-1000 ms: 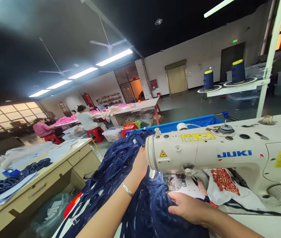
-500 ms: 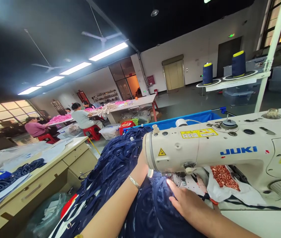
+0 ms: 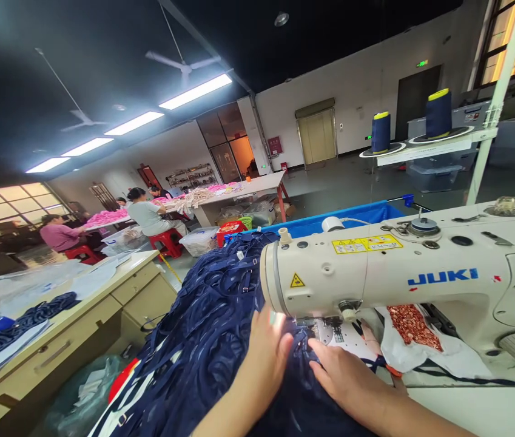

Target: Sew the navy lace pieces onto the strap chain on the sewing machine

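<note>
The navy fabric (image 3: 207,328) lies as a long heap. Its long axis runs from the lower left foreground up and away, past the left end of the sewing machine (image 3: 398,273) toward the blue bin (image 3: 352,218). Its near edge lies under the machine head at the presser foot (image 3: 325,325).

The left hand (image 3: 264,352) rests palm down on the fabric, fingers extended, just left of the presser foot. The right hand (image 3: 343,376) lies flat on the fabric, fingertips pointing at the foot. Neither hand grips; the two hands are close together but apart.

The machine arm closes off the space above and behind. A white bag of red parts (image 3: 409,328) lies to the right under the arm. The tabletop (image 3: 466,406) is bare at the near right. A wooden desk (image 3: 102,303) stands well apart at left.
</note>
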`<state>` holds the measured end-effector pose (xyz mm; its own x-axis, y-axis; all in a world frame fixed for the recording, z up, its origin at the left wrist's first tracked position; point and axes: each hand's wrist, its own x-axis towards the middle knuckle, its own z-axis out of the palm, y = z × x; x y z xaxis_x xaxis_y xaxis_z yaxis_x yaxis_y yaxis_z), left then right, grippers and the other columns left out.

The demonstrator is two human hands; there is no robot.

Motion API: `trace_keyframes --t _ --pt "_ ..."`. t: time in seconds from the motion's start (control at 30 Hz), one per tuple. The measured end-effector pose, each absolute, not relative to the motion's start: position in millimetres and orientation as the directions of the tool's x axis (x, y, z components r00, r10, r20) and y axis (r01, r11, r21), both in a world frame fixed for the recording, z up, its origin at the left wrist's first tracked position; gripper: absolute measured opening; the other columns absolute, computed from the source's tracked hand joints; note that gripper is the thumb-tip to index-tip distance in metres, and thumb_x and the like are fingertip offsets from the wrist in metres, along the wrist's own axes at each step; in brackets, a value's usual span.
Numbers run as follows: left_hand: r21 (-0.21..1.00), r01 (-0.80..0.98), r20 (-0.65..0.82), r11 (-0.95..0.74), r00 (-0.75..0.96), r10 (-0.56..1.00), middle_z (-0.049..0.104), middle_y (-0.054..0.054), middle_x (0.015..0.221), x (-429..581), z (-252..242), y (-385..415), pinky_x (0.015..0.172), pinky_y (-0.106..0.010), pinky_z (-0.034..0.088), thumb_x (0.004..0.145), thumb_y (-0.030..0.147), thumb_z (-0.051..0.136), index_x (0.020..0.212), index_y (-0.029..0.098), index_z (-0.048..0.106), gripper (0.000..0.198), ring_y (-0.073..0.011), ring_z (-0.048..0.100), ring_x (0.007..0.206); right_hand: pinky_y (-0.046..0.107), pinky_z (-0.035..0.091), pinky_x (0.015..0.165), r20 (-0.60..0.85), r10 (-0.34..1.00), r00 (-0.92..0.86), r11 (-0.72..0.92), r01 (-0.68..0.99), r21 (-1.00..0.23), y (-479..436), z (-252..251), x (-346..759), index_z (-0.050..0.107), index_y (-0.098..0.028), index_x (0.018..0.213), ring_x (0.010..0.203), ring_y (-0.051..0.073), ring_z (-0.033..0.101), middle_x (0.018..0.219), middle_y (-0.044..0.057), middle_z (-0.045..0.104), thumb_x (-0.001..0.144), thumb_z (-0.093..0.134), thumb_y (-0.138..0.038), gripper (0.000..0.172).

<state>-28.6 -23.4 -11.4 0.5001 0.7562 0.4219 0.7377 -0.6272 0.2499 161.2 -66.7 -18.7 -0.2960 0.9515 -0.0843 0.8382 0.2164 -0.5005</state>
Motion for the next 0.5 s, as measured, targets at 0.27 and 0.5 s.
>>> trace_keyframes --t 0.27,0.5 --pt "0.014 0.747 -0.041 -0.665 0.665 0.746 0.041 -0.005 0.146 -37 -3 -28 0.112 -0.059 0.023 0.077 0.008 0.042 0.142 0.027 0.036 0.068 -0.0272 0.036 0.134 0.028 0.037 0.062 0.037 0.919 -0.392 0.361 0.802 -0.476 -72 -14 164 0.061 -0.024 0.098 0.083 0.022 0.067 0.088 0.002 0.069 0.089 0.038 -0.012 0.028" --pt "0.184 0.628 -0.011 -0.756 0.770 0.638 0.048 -0.011 0.138 -17 3 -14 0.113 -0.052 0.027 0.085 0.007 0.036 0.142 0.021 0.036 0.058 -0.0268 0.032 0.137 0.040 0.043 0.087 0.116 0.982 -0.146 0.184 0.864 -0.469 -41 -16 183 0.068 -0.028 0.104 0.094 0.027 0.064 0.095 0.005 0.070 0.094 0.043 -0.036 0.028"
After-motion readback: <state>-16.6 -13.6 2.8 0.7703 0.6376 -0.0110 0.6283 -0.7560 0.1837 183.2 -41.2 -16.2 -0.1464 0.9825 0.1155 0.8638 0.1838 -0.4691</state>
